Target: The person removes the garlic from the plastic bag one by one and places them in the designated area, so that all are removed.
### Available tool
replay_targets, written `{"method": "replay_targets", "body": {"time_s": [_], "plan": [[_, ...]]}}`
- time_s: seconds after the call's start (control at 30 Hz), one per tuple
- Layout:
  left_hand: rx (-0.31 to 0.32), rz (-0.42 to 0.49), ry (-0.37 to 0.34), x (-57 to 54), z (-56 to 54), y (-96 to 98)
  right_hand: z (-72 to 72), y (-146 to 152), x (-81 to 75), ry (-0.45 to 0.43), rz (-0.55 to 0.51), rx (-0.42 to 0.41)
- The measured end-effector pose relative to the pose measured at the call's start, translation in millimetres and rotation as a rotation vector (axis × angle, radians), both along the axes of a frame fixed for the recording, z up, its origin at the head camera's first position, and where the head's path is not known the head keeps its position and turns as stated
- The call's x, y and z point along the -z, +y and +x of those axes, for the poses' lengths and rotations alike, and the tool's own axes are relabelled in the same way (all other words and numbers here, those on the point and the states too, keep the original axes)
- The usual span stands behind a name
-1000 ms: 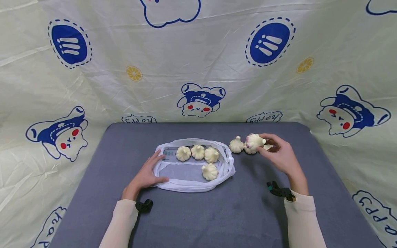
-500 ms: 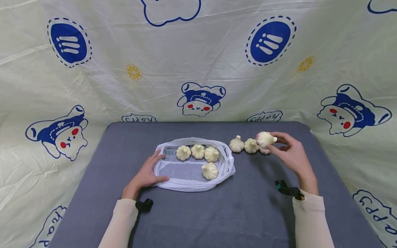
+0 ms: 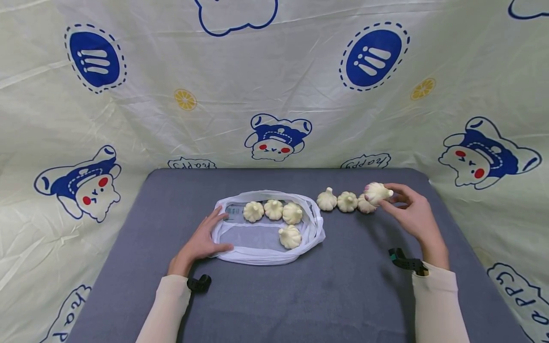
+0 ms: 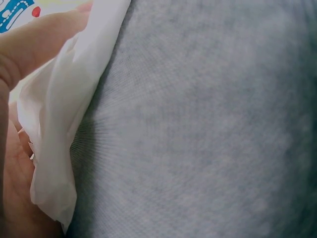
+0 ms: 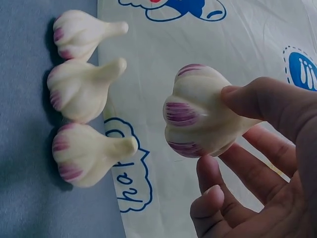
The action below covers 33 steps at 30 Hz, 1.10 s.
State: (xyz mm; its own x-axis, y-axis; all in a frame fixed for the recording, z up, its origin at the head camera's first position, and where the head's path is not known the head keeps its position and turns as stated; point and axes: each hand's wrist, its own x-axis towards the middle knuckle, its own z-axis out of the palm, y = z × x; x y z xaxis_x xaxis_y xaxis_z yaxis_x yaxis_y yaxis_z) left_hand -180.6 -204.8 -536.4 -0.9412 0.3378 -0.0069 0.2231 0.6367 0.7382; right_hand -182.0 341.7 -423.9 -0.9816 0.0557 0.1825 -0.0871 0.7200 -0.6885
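Note:
In the head view, a white plastic bag [image 3: 274, 257] lies spread at the middle of the table with several garlic bulbs [image 3: 289, 237] inside its rim. My left hand [image 3: 206, 237] holds the bag's left edge, thumb toward the near side and fingers over the rim; in the left wrist view the plastic [image 4: 54, 129] folds into the hand. To the right, my right hand [image 3: 407, 208] pinches another garlic bulb [image 5: 198, 114] between thumb and fingers, above the table. Purple streaks mark its base, and its stem points toward the palm in the right wrist view.
Three garlic bulbs [image 3: 347, 202] stand in a row right of the bag; the right-most is partly covered by the held bulb in the head view. The grey table [image 3: 274, 305] ends at a printed cloth backdrop [image 3: 274, 71].
My right hand has moved right with the garlic bulb, from over the row to its right end, uncovering the bulbs behind. The left hand and the bag stay put.

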Motion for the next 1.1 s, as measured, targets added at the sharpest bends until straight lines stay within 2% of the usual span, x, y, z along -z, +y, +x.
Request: {"method": "replay_targets", "body": {"time_s": [0.57,1.1], "plan": [[-0.009,0.001,-0.004,-0.3,1.1,-0.4,-7.3,18.0,5.4,-0.063,-0.035,0.027],[-0.006,0.002,-0.002,0.6,0.2,-0.7,-16.7,31.6,25.2,-0.103,-0.051,0.103]]}}
